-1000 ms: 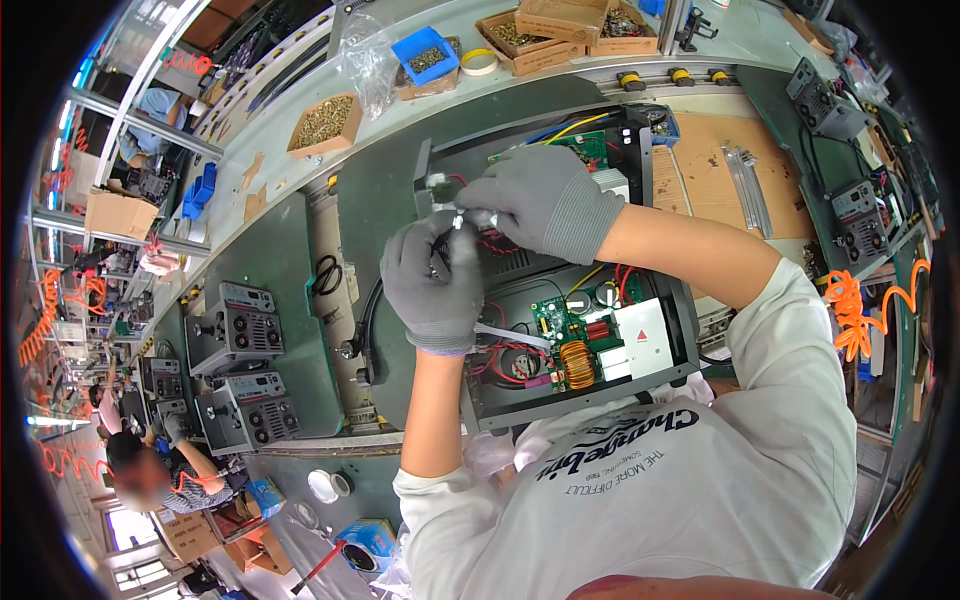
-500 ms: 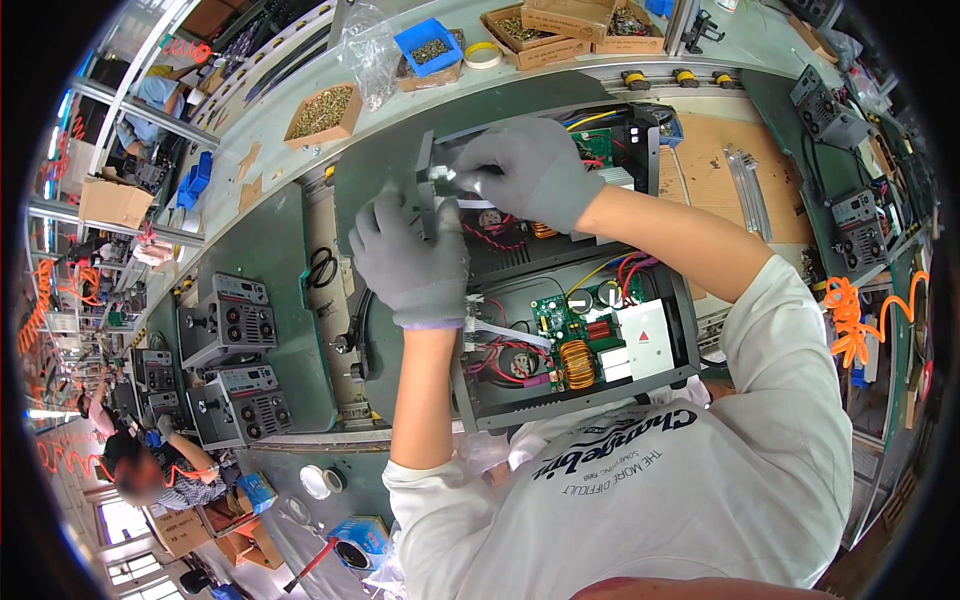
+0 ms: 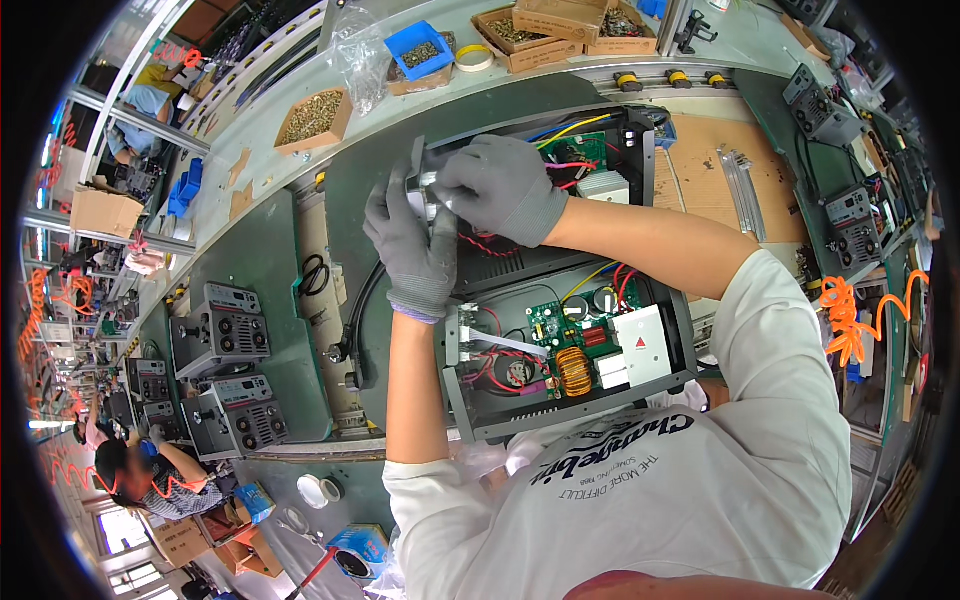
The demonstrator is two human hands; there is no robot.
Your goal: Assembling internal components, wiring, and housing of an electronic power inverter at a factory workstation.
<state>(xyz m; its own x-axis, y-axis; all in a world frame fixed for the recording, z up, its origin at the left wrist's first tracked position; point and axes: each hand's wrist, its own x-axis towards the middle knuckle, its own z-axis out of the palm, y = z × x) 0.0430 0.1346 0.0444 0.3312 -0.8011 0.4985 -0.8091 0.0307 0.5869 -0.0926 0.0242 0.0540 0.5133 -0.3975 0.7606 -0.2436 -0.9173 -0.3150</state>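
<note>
Two open black metal equipment housings lie side by side in front of me. At the left end of the far housing (image 3: 640, 185), my left hand (image 3: 412, 245), in a grey glove, wraps its fingers around the upright end panel (image 3: 417, 155). A shiny silver metal fitting (image 3: 424, 197) shows between my hands at this panel. My right hand (image 3: 508, 188), also gloved, has its fingers closed on the fitting, the fingertips partly hidden. Nearer to me, the second housing (image 3: 520, 418) holds a green circuit board (image 3: 545, 325), an orange-wound coil (image 3: 574, 371) and a white block (image 3: 642, 345).
Finished-looking machines (image 3: 222, 328) stand at the left, others (image 3: 825, 105) at the right. Along the far shelf are a cardboard tray of small screws (image 3: 312, 120), a blue bin (image 3: 420, 50) and a tape roll (image 3: 474, 58). Metal strips (image 3: 740, 195) lie on cardboard. Another person (image 3: 150, 475) works lower left.
My right hand has moved left and slightly down toward the panel. The fingers of my left hand have risen closer to the silver fitting, and more of the fitting now shows.
</note>
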